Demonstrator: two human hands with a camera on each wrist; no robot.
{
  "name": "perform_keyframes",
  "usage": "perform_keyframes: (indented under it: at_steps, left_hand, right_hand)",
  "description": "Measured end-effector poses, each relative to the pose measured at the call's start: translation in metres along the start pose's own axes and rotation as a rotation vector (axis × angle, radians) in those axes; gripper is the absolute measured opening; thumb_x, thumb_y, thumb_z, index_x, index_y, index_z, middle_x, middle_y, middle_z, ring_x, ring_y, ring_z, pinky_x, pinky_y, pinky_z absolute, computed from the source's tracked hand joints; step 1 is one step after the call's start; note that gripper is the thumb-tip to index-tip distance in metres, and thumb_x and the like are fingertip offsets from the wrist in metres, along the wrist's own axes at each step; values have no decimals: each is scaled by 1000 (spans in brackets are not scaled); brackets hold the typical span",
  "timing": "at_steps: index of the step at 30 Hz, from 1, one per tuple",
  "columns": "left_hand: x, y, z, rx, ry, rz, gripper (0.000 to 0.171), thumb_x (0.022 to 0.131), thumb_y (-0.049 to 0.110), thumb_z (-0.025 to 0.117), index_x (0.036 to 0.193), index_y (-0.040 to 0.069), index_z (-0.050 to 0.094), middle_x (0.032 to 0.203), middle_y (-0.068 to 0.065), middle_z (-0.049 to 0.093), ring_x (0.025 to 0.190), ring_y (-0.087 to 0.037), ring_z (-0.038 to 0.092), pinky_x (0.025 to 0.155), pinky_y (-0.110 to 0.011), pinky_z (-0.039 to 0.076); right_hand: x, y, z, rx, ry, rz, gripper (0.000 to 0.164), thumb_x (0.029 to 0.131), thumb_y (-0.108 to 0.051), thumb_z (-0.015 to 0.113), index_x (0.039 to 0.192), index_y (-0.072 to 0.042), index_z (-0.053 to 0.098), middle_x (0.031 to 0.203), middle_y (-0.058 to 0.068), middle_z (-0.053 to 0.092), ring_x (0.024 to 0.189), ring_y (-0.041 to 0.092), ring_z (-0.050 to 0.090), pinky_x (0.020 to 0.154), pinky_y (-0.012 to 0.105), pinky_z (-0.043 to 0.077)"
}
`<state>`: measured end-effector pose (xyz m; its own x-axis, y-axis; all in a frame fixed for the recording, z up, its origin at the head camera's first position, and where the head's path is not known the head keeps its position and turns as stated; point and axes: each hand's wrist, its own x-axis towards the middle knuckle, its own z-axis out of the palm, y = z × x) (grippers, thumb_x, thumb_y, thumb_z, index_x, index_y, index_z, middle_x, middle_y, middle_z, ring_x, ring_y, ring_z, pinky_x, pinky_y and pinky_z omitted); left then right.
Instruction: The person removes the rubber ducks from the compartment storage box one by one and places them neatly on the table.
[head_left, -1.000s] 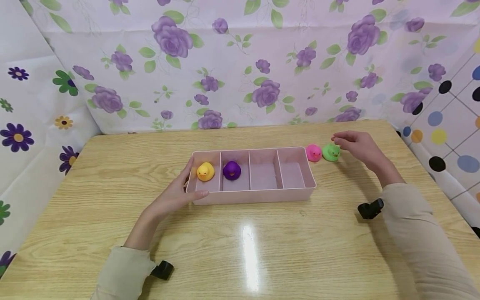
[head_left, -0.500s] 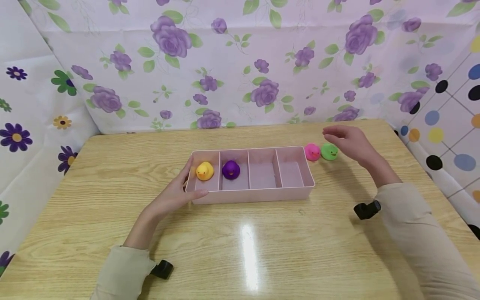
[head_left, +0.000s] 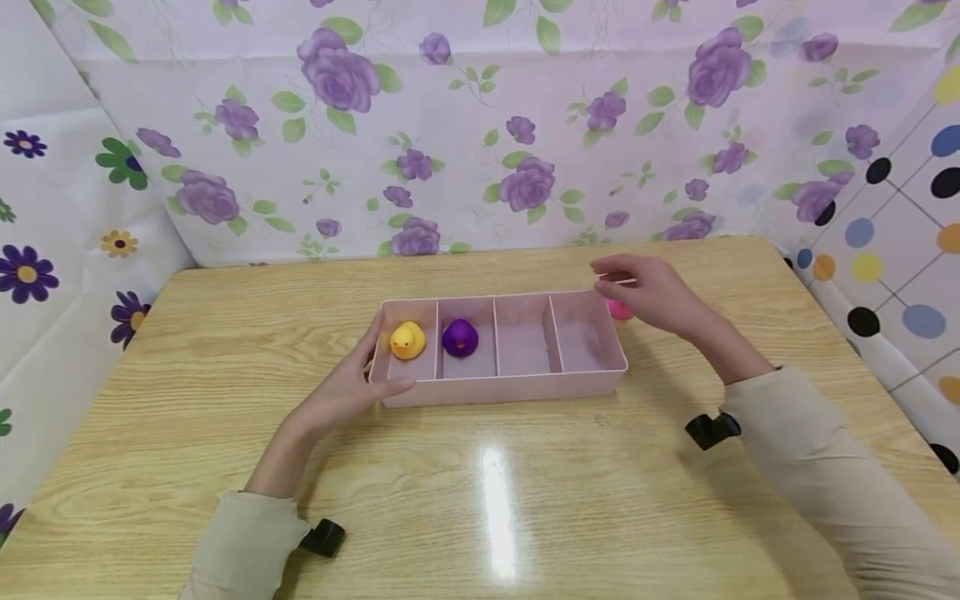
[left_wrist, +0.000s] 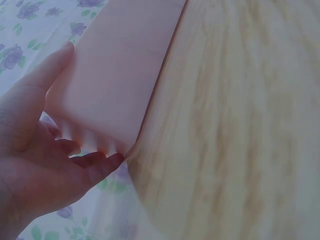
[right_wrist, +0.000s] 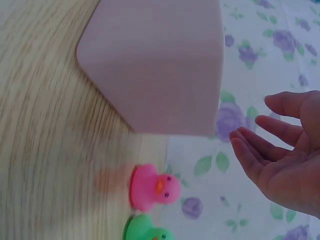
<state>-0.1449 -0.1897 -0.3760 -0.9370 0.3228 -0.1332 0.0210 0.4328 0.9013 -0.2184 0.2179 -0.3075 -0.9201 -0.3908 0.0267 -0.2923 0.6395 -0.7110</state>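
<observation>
A pale pink divided box (head_left: 498, 392) lies lengthwise on the table. A yellow rubber duck (head_left: 407, 341) sits in its leftmost compartment and a purple rubber duck (head_left: 460, 338) in the one beside it. My left hand (head_left: 347, 387) grips the box's left end, the thumb along the front wall and the fingers at the end wall (left_wrist: 95, 135). Over the box's right back corner hovers my right hand (head_left: 651, 293), holding nothing, fingers loosely bent. Beneath it a pink rubber duck (right_wrist: 152, 187) stands by the box's right end, with a green rubber duck (right_wrist: 145, 229) beside it, hidden in the head view.
The wood-patterned table (head_left: 420, 500) runs back to a wall covering with purple flowers (head_left: 525, 183). Patterned sheets hang at the left (head_left: 60, 292) and right (head_left: 900, 275). A dark wrist camera (head_left: 712, 430) sits by the right sleeve, another (head_left: 324, 538) by the left.
My right hand has moved left, from beside the green duck to above the pink duck and the box's right end. The left hand and box stay in place.
</observation>
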Motion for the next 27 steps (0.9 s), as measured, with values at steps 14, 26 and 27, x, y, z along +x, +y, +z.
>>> perform_keyframes:
  at_steps: [14, 26, 27]
  left_hand:
    - [1, 0, -3, 4, 0, 6, 105, 87, 32, 74, 155, 32, -7, 160, -13, -2, 144, -36, 5, 109, -61, 16]
    - [1, -2, -1, -5, -6, 19, 104, 88, 31, 73, 155, 32, -7, 160, -11, -4, 144, -37, 5, 109, -61, 17]
    - [2, -3, 0, -4, -6, 21, 104, 88, 31, 73, 155, 31, -7, 160, -12, -3, 144, -37, 5, 109, -61, 17]
  right_hand:
    - [15, -36, 32, -26, -120, -102, 39, 96, -6, 57, 132, 8, 54, 128, 25, 56, 115, 34, 57, 96, 43, 46]
    - [26, -55, 49, -33, -180, -157, 40, 93, -8, 63, 129, 7, 56, 126, 22, 59, 113, 32, 59, 95, 40, 47]
    - [27, -56, 49, -28, -185, -157, 40, 92, -8, 63, 129, 7, 56, 126, 22, 59, 113, 32, 58, 95, 39, 47]
